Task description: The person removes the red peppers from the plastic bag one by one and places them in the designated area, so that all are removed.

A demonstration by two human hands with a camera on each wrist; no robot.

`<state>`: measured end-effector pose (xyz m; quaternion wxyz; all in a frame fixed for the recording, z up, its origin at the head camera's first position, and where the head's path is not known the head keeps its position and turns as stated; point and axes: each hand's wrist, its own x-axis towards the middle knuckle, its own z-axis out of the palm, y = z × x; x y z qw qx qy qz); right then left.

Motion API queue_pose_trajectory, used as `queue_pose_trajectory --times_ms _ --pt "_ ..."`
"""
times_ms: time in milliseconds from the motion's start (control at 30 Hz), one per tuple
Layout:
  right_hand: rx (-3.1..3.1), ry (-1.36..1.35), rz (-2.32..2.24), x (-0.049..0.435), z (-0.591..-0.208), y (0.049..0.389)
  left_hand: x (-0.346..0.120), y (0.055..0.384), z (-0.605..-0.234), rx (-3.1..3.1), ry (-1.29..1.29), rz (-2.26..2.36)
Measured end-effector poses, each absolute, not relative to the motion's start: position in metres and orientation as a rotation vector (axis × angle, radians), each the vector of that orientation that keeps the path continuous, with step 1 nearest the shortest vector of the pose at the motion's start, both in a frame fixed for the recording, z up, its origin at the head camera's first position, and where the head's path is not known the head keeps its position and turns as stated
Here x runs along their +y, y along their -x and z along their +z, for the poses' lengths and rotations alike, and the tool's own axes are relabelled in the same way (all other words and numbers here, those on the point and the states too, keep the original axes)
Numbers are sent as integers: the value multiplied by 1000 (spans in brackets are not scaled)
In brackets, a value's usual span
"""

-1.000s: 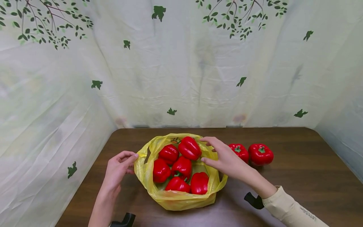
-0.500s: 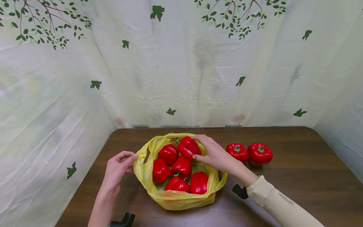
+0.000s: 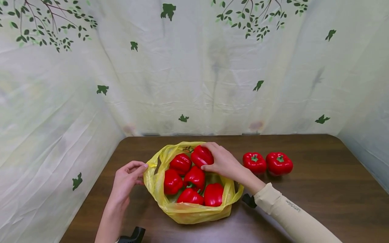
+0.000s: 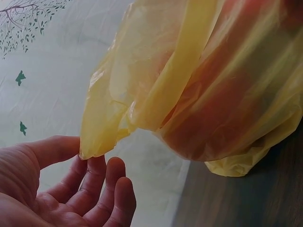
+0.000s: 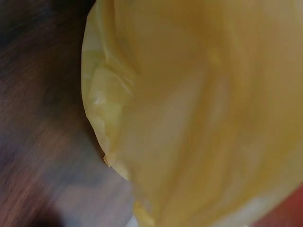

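Observation:
A yellow plastic bag (image 3: 199, 216) stands with its mouth spread, and several red bell peppers (image 3: 194, 177) lie inside. My left hand (image 3: 129, 177) pinches the left edge of the bag between thumb and fingertips; the left wrist view shows this pinch on the thin yellow film (image 4: 102, 127). At the bag's back right, my right hand (image 3: 224, 163) grips a red bell pepper (image 3: 201, 156) with fingers over the top and thumb below. In the right wrist view, the bag's side (image 5: 189, 94) fills most of the picture and hides that hand.
Two more red bell peppers, one at the left (image 3: 254, 163) and one at the right (image 3: 279, 164), stand on the brown wooden table (image 3: 319, 189) to the right of the bag. A pale curtain (image 3: 194, 74) with leaf prints hangs behind and beside the table.
My right hand has moved left and closed around the bell pepper at the back of the bag. My left hand keeps its pinch on the bag's edge.

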<state>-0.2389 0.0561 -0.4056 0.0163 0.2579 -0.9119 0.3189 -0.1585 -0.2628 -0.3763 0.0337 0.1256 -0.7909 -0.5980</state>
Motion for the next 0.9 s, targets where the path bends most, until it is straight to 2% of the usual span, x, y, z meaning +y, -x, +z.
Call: queue_pose_trajectory --times_ms 433,900 --pt "-2881 -766 980 50 -408 243 -263 159 -376 -2424 -398 -1852" --pt "-2741 -799 996 58 -400 230 -263 158 -376 -2429 -400 -1845"
